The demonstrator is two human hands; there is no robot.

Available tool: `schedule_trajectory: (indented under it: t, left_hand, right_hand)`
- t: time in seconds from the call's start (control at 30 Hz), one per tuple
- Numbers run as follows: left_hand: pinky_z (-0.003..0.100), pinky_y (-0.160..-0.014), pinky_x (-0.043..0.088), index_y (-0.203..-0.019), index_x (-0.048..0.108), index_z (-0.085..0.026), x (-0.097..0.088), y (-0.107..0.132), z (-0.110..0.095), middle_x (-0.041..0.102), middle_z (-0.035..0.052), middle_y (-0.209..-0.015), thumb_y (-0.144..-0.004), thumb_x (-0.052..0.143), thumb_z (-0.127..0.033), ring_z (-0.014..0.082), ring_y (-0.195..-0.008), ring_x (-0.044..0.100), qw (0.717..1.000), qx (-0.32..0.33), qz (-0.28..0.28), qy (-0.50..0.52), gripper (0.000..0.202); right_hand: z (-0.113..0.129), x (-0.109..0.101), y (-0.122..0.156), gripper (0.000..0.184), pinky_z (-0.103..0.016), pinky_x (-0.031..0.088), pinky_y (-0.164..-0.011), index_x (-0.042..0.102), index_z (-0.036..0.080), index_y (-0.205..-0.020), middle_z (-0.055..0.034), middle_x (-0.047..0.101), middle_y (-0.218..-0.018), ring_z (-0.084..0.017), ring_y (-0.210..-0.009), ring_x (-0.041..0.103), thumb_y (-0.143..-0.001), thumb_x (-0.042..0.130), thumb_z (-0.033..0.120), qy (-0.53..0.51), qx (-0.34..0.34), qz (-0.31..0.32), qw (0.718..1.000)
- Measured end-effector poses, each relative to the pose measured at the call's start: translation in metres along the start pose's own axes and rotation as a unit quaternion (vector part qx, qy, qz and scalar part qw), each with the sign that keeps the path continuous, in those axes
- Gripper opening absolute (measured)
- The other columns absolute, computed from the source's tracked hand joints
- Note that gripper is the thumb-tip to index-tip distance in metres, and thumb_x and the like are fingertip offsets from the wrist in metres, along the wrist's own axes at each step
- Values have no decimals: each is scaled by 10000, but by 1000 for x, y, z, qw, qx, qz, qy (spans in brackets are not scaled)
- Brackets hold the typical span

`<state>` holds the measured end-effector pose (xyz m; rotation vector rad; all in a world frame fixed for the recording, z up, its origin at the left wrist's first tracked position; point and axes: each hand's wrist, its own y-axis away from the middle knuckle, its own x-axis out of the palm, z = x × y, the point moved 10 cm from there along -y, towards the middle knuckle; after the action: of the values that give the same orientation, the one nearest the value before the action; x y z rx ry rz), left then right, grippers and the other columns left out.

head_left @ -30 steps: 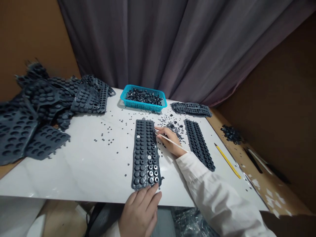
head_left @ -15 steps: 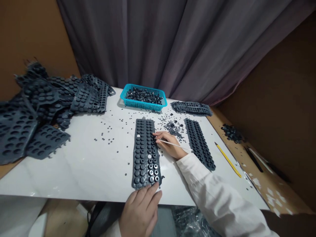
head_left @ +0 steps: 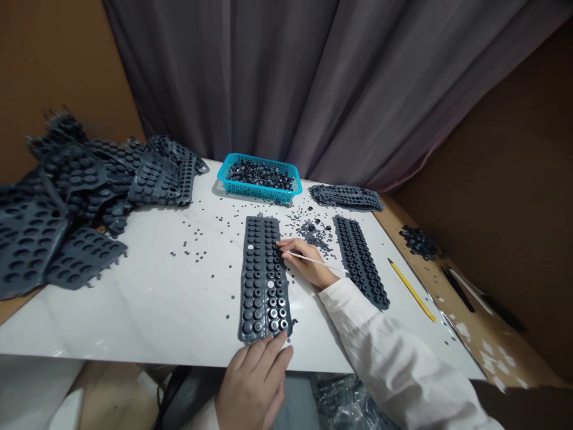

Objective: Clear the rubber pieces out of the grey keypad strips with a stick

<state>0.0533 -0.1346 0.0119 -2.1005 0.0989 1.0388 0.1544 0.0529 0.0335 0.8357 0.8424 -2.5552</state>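
In the middle of the white table lies a dark grey rubber sheet (head_left: 261,280) of moulded round caps, in long rows. Several caps at its near right show ring-like tops, and white gaps show at two spots. My right hand (head_left: 308,263) pinches a thin white stick-like tool (head_left: 316,261), its tip at the sheet's right edge; the exact tip is hard to make out. My left hand (head_left: 255,376) rests its outstretched fingers on the sheet's near end. Right of my right hand lies a similar, narrower sheet (head_left: 362,263).
A blue basket (head_left: 259,192) of small dark parts stands at the back. Small grey discs (head_left: 311,233) are scattered around. Piled sheets (head_left: 89,179) cover the left; stacked strips (head_left: 347,197) lie back right. A yellow pencil-like tool (head_left: 410,289) and dark pieces (head_left: 418,242) lie right.
Both hands keep their places at the sheet. The whole view has shifted very slightly; nothing has visibly been picked up or let go.
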Motion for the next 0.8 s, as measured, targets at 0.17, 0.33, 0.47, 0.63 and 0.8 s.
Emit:
schedule_trajectory:
  t: [0.17, 0.33, 0.47, 0.63, 0.8]
  left_hand:
    - [289, -872, 345, -1096, 627, -196, -3, -2, -2, 608, -7, -1217, -860, 480, -188, 177, -996, 536, 1000, 3, -7, 1, 278]
    - [290, -873, 343, -1105, 623, -199, -1, -1, -1, 602, -8, -1225, -855, 497, -194, 176, -1007, 533, 1000, 1, -3, 4, 281]
    - [288, -862, 353, -1097, 626, -199, -2, 0, -1, 605, -5, -1221, -854, 487, -193, 172, -994, 538, 1000, 5, -7, 2, 280]
    - [287, -841, 373, -1084, 631, -210, -3, -1, -1, 619, -10, -1198, -847, 487, -192, 164, -989, 547, 1000, 5, -13, -6, 277]
    - [281, -854, 370, -1076, 635, -203, -4, -2, -1, 621, -10, -1199, -849, 488, -190, 164, -989, 548, 1000, 4, -17, -5, 271]
  right_hand:
    - [3, 1, -2, 145, -381, 491, -852, 589, 214, -866, -110, 682, -1024, -214, -997, 629, -896, 513, 334, 36, -15, 14, 999]
    - [-1, -2, -7, 139, -400, 466, -871, 602, 220, -860, -87, 691, -1044, -227, -973, 628, -896, 507, 316, 81, -12, 7, 997]
    - [-11, -17, -10, 200, -424, 466, -855, 591, 197, -890, -126, 675, -1069, -249, -981, 619, -924, 435, 316, 107, 12, -58, 992]
    - [-14, -27, -9, 160, -407, 469, -862, 595, 208, -927, -114, 663, -1085, -241, -1017, 599, -903, 487, 323, 105, 28, -99, 989]
    - [-7, -23, -6, 191, -362, 481, -797, 636, 205, -883, -85, 669, -915, -217, -872, 618, -874, 539, 369, 79, 26, -95, 992]
